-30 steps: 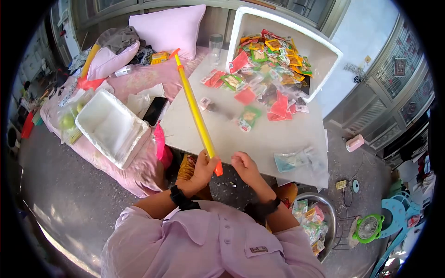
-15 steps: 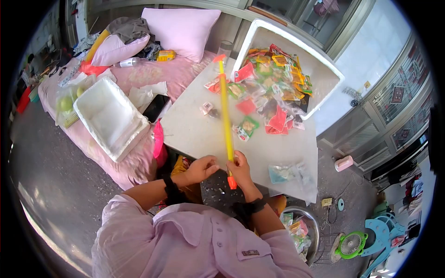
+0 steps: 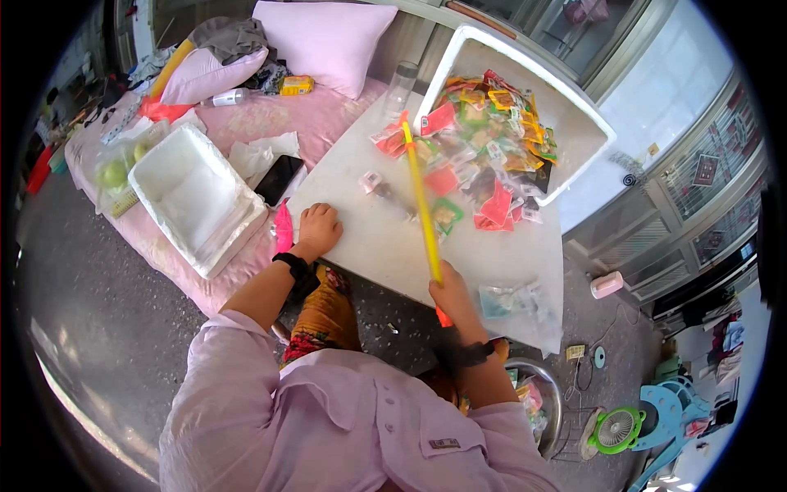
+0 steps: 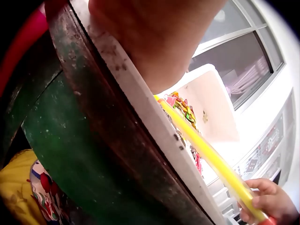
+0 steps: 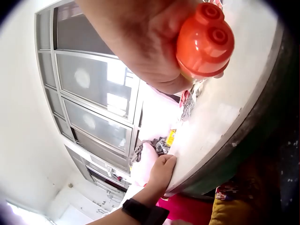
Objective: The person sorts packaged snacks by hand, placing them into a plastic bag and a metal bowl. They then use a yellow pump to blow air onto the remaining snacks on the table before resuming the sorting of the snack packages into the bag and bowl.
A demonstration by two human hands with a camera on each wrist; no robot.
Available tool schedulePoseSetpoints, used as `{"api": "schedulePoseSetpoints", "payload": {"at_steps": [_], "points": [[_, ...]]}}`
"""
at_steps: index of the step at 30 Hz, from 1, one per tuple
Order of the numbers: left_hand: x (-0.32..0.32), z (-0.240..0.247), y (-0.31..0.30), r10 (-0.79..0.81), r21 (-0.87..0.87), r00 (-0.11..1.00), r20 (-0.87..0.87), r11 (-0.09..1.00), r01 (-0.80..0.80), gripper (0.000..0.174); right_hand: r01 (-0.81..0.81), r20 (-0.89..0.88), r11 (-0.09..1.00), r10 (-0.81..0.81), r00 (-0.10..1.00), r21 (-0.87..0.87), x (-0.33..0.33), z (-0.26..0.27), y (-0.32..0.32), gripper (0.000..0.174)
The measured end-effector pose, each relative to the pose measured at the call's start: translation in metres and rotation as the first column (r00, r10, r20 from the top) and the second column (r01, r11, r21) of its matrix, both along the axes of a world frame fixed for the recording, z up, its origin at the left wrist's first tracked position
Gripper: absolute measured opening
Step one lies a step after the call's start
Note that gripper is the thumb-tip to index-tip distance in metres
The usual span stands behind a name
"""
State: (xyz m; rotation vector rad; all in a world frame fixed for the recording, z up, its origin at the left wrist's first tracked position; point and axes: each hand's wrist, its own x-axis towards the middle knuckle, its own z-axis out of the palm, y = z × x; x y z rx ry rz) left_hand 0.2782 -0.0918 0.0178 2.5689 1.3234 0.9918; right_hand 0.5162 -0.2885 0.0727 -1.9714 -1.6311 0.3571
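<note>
My right hand [image 3: 457, 297] grips the near end of a long yellow pump water gun [image 3: 423, 205], a slim tube with orange ends. Its far end points up across the table [image 3: 373, 234], overlapping small food packets [image 3: 484, 123] in the head view. The orange nozzle end [image 5: 206, 42] with two round openings sticks out beside my right palm in the right wrist view. My left hand [image 3: 318, 230] rests on the table's left edge with fingers loosely bent, holding nothing. The left wrist view also shows the right hand [image 4: 269, 199] wrapped round the tube.
A white foam box [image 3: 574, 135] lies tipped at the table's back, packets spilling out. A clear cup [image 3: 400, 86] stands beside it; a plastic bag [image 3: 525, 307] lies front right. Left is a bed with another foam box [image 3: 197, 205] and a phone [image 3: 279, 179]. A metal basin [image 3: 553, 410] sits low right.
The water gun passed from my left hand to my right, which has carried it rightward. My left hand has moved away from it, left and onto the table edge.
</note>
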Motion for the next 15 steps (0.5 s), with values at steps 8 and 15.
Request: {"api": "schedulePoseSetpoints", "payload": {"at_steps": [8, 15], "points": [[0.003, 0.000, 0.002, 0.035, -0.005, 0.999, -0.016, 0.999, -0.036, 0.017, -0.023, -0.087, 0.998, 0.017, 0.996, -0.066, -0.014, 0.005, -0.101, 0.043], [0.004, 0.001, 0.001, 0.040, -0.006, 0.999, -0.001, 0.999, -0.040, 0.014, 0.109, -0.159, 0.980, -0.136, 0.978, -0.169, -0.027, -0.004, -0.197, 0.048]]}}
